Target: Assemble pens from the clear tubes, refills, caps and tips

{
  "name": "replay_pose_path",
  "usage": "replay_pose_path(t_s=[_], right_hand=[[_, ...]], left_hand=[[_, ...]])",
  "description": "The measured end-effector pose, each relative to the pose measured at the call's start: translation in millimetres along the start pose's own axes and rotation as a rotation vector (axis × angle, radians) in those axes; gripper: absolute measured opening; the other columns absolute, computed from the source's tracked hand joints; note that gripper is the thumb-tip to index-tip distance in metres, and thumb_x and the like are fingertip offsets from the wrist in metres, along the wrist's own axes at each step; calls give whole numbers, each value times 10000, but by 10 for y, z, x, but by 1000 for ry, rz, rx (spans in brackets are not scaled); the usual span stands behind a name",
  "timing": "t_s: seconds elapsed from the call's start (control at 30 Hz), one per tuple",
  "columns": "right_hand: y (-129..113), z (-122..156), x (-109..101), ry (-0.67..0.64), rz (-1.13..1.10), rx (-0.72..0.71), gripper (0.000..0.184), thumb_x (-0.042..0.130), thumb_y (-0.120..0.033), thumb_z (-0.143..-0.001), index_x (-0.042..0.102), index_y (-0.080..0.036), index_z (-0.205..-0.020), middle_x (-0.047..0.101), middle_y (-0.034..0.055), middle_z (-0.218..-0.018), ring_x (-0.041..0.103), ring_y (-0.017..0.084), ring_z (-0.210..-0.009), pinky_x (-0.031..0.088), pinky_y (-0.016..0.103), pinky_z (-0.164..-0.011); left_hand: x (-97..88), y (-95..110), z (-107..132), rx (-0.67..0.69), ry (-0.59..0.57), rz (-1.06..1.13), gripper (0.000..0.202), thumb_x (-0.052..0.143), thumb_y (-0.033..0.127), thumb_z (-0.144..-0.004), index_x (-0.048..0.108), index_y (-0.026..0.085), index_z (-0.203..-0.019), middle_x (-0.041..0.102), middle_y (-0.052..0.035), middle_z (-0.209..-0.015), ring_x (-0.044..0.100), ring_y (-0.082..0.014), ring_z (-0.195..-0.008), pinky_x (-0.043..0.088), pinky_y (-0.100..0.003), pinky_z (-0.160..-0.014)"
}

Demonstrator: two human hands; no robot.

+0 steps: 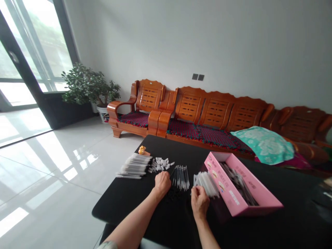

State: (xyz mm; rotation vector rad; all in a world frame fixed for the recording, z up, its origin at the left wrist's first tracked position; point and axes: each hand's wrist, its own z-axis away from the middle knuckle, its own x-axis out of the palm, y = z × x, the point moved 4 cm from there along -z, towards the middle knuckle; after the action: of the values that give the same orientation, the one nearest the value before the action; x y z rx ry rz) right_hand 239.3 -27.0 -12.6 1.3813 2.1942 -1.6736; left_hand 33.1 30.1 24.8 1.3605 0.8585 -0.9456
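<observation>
My left hand [163,182] is closed just left of a row of pen refills [181,178] with pale tips. Whatever its fingers hold, if anything, is hidden. Behind it lies a heap of short white pen caps [161,164]. At the near-left end of a pile of translucent white pen barrels [207,184], my right hand [200,202] is pinched on what looks like one barrel. Farther left, a stack of pens [136,165] with whitish bodies lies side by side. Small black pieces [174,195] are scattered between my hands, hard to make out on the black table.
A pink box [259,193] holding many dark, slender pieces stands right of the barrels on the black table [124,200]. A small orange figurine [142,150] sits at the table's far-left edge. Wooden sofas [189,107] line the wall; a potted plant [88,86] stands left.
</observation>
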Motion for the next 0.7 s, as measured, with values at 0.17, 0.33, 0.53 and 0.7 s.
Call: replay_pose_path(t_s=[0.17,0.33,0.53,0.7], right_hand=[[-47,10,-5,17,61,-24,365,442,-513,-860,609,-193,-808,718,127,-713,665,260,-651,436,308,-601],[-83,14,14,33,87,-83,332,431,-497,-852,592,-214,-789,710,117,-692,665,263,-614,431,310,-568],[-48,8,59,56,52,-158,321,438,-500,-843,580,-220,-780,689,112,-665,650,265,-579,445,325,-549],[3,28,32,72,-103,-114,431,496,-546,-813,614,-156,-954,716,153,-784,668,266,-632,508,355,-629]], left_hand=[[-49,-148,7,-3,89,20,244,454,159,-836,689,121,-890,711,-157,-888,683,-243,-911,468,-292,-784],[-10,-355,40,88,166,146,248,470,125,-828,655,168,-987,708,-80,-835,678,-197,-849,440,-264,-775],[6,-521,11,145,172,584,299,515,176,-786,705,174,-1017,684,-14,-688,652,-164,-670,462,-248,-686],[78,-496,-140,166,93,975,370,559,298,-782,696,106,-1068,690,-47,-728,634,-161,-621,476,-245,-570]])
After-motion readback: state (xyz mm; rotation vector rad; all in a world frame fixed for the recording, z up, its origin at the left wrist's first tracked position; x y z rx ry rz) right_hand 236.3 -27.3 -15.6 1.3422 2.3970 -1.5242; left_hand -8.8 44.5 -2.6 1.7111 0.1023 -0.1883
